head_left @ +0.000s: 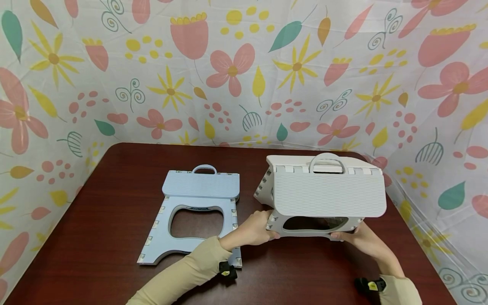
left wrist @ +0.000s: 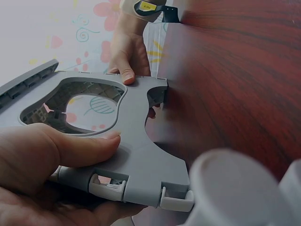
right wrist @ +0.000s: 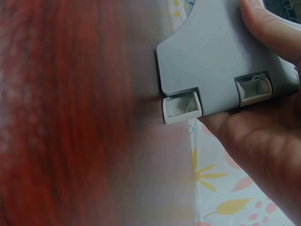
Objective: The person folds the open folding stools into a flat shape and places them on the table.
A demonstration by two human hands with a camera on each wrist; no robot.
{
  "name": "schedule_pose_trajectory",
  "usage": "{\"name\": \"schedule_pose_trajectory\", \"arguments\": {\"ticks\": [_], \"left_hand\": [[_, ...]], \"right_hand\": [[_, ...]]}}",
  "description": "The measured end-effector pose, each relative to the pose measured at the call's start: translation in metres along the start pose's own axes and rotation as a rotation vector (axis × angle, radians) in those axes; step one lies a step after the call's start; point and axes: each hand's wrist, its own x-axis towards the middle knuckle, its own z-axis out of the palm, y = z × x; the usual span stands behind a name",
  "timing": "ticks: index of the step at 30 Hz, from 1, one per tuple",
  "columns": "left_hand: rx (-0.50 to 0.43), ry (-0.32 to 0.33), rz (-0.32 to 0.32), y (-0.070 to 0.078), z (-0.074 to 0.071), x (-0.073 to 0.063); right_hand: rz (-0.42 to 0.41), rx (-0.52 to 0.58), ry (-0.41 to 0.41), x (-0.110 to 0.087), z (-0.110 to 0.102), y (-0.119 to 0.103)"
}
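Left hand (head_left: 256, 229) and right hand (head_left: 362, 240) grip white stool (head_left: 329, 192) by its edges, tabletop (head_left: 301, 273) in front.

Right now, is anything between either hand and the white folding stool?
Nothing visible: the left hand and right hand grip the white folding stool directly, at its near leg panel. The light-blue folding stool lies to the left, not between.
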Motion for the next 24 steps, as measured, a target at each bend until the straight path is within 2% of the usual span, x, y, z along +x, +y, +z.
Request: {"name": "schedule_pose_trajectory", "arguments": {"ticks": [24], "left_hand": [[-0.007,-0.007,0.009,0.0003,0.0011,-0.0011]], "right_hand": [[0.018,-0.034,0.003,0.0012,0.0001,0.003]]}}
